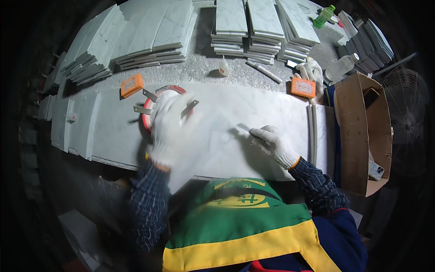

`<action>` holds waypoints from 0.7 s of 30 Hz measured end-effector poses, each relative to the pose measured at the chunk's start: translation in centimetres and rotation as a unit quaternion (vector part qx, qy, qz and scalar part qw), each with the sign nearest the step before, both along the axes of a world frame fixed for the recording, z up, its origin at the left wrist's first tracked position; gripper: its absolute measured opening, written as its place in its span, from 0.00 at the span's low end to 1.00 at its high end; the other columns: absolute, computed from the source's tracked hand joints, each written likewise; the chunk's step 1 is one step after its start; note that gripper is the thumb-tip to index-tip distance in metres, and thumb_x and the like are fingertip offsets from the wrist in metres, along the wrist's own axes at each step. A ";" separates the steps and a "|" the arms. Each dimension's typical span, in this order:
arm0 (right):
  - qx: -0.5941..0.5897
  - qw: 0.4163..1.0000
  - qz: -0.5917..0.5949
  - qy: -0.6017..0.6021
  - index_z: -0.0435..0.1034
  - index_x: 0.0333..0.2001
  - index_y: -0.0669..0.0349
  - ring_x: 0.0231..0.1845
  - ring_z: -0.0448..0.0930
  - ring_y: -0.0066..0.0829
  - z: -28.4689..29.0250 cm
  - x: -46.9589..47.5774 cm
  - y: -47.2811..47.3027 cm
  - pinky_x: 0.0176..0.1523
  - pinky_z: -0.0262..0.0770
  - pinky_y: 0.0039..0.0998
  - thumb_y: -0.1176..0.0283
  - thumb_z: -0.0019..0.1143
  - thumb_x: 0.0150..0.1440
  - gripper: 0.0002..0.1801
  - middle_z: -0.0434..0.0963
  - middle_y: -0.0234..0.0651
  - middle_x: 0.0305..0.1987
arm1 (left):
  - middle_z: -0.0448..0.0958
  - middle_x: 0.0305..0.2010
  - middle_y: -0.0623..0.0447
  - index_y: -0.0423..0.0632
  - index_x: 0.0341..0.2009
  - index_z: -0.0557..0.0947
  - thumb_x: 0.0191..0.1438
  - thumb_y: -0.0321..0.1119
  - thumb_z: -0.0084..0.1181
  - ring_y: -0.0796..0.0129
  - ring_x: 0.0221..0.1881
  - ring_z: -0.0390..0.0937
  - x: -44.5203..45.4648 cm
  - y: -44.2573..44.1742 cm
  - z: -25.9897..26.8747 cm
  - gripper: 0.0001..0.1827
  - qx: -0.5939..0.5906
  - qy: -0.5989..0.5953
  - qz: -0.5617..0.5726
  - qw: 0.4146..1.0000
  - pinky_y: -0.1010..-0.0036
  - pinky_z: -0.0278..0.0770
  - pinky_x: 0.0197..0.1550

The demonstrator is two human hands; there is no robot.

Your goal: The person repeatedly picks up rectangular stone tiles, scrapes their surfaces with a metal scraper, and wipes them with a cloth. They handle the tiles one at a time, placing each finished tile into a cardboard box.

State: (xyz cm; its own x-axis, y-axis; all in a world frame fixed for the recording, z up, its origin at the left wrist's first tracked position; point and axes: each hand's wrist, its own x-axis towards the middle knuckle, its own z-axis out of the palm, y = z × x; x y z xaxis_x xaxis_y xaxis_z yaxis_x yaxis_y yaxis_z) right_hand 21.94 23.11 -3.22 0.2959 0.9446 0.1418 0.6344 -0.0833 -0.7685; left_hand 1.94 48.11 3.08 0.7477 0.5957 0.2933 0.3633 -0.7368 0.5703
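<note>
My left hand (171, 131), in a white knitted glove, is blurred and lies over a red-rimmed round container (147, 124). Metal blades (149, 95) stick out over the container's rim. Whether the left fingers hold anything is hidden. My right hand (273, 142), gloved too, grips a small flat metal blade (243, 128) that points up and left above the marble slab (217, 136). A blurred pale flat shape, perhaps a tile, reaches from beside my left hand to the slab's front edge.
Stacks of marble tiles (231, 17) stand along the back. Orange boxes (132, 85), a small white squeeze bottle (224, 67), a marker (264, 72) and spare gloves (311, 73) lie behind the slab. An open cardboard box (353, 136) and a fan (407, 122) stand at right.
</note>
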 end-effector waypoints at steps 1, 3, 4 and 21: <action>0.009 0.998 -0.049 0.036 0.78 0.54 0.63 0.40 0.82 0.35 -1.0 0.3 -0.4 0.45 0.79 0.30 0.77 0.65 0.61 0.17 0.81 0.41 0.41 | 0.82 0.50 0.41 0.42 0.57 0.82 0.53 0.39 0.69 0.50 0.56 0.79 2.2 1.4 0.6 0.27 -0.010 0.038 -0.008 0.999 0.62 0.75 0.61; 0.072 0.983 -0.132 0.108 0.77 0.55 0.68 0.42 0.82 0.33 -3.3 0.9 -0.3 0.48 0.78 0.27 0.78 0.64 0.62 0.17 0.81 0.42 0.42 | 0.82 0.50 0.41 0.42 0.59 0.79 0.52 0.48 0.70 0.51 0.54 0.80 6.9 3.6 0.8 0.34 -0.055 0.122 0.000 0.991 0.63 0.76 0.59; 0.053 0.973 -0.176 0.139 0.76 0.56 0.70 0.45 0.82 0.32 -4.2 1.3 -0.6 0.51 0.78 0.27 0.77 0.63 0.63 0.17 0.81 0.43 0.45 | 0.82 0.50 0.41 0.41 0.61 0.78 0.51 0.53 0.71 0.51 0.53 0.81 9.1 4.4 0.4 0.39 -0.078 0.148 0.008 0.986 0.64 0.76 0.58; 0.087 0.962 -0.223 0.131 0.79 0.52 0.67 0.44 0.82 0.37 -5.7 2.1 -0.9 0.49 0.78 0.32 0.73 0.65 0.61 0.16 0.83 0.45 0.43 | 0.83 0.47 0.32 0.45 0.49 0.83 0.64 0.56 0.44 0.34 0.52 0.80 20.8 7.8 -11.9 0.28 -0.138 0.151 0.189 0.960 0.50 0.76 0.58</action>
State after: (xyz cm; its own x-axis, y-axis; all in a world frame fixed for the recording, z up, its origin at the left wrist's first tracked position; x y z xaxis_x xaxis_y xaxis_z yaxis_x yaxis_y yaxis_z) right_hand 24.03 22.20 -8.94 0.7134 0.6842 0.1514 0.3482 -0.1586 -0.9239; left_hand 22.77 55.95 -8.82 0.4886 0.8655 -0.1106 0.7547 -0.3556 0.5513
